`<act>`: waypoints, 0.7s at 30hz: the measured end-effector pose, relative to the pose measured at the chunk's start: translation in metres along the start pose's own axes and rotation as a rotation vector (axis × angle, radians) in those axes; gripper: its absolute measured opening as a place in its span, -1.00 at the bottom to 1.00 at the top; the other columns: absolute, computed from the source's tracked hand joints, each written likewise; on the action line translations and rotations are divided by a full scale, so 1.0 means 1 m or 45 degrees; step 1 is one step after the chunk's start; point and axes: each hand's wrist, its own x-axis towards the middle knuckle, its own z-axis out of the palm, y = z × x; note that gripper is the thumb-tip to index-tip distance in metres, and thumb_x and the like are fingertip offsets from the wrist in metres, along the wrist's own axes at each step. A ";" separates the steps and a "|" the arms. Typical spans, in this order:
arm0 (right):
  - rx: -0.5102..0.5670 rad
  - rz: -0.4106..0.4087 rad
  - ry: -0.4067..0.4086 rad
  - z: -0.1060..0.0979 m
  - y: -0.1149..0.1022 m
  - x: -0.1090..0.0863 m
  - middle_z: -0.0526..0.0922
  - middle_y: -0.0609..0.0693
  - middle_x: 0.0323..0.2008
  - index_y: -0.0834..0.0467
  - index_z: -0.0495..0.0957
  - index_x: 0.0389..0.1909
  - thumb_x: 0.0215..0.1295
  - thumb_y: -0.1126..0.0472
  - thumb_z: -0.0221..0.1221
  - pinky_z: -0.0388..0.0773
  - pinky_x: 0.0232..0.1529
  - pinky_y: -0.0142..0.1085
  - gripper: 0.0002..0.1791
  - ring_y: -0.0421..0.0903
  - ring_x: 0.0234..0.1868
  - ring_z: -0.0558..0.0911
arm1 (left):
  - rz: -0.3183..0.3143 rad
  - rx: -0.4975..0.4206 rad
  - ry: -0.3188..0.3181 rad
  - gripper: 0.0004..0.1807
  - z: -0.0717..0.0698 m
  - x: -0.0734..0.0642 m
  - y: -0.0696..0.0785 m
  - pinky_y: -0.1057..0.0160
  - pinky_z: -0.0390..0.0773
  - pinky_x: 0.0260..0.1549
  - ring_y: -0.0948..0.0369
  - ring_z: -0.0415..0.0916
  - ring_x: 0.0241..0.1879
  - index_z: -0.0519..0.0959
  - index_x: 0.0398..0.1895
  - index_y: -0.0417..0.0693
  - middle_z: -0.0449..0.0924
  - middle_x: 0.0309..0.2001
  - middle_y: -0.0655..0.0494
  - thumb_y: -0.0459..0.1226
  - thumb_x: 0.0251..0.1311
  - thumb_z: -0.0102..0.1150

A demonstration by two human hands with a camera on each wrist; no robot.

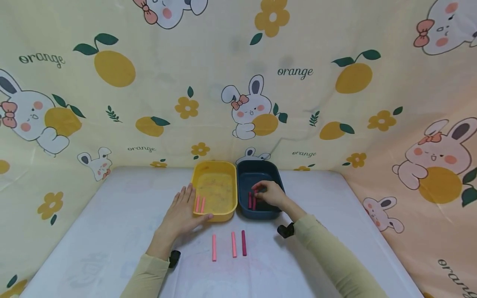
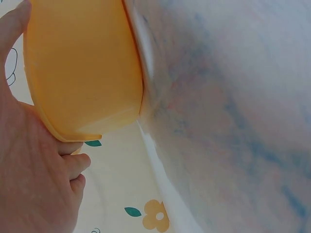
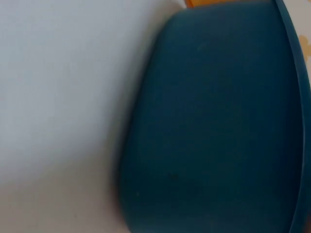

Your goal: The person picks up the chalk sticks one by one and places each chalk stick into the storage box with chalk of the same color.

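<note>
My left hand (image 1: 181, 211) rests on the left rim of a yellow plastic bin (image 1: 218, 216), fingers straight and thumb along its near side. In the left wrist view, that hand (image 2: 39, 165) lies against the bin's rim (image 2: 82, 73). Two light pink sticks (image 1: 203, 205) lean inside the yellow bin. My right hand (image 1: 272, 193) is over the dark blue bin (image 1: 257, 214) beside it, pinching a dark red stick (image 1: 255, 191) at the fingertips. Another dark red stick (image 1: 250, 200) stands inside near the left wall. The right wrist view shows mainly the blue bin's outer side (image 3: 209, 116).
On the white table (image 1: 309, 256) in front of the bins lie two light pink sticks (image 1: 234, 244) and one dark red stick (image 1: 244, 243). Behind the table hangs a cream cloth (image 1: 208, 54) printed with rabbits and oranges.
</note>
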 end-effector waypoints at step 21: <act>-0.123 0.086 -0.073 -0.002 0.009 0.019 0.74 0.14 -0.06 0.29 0.70 0.06 0.40 0.43 0.21 0.72 -0.10 -0.23 -0.73 -0.08 -0.19 0.71 | 0.004 -0.015 -0.002 0.35 0.000 0.002 -0.001 -0.13 -0.19 0.61 -0.17 -0.30 0.66 -0.15 0.65 -0.36 -0.28 0.68 -0.23 0.47 0.20 0.11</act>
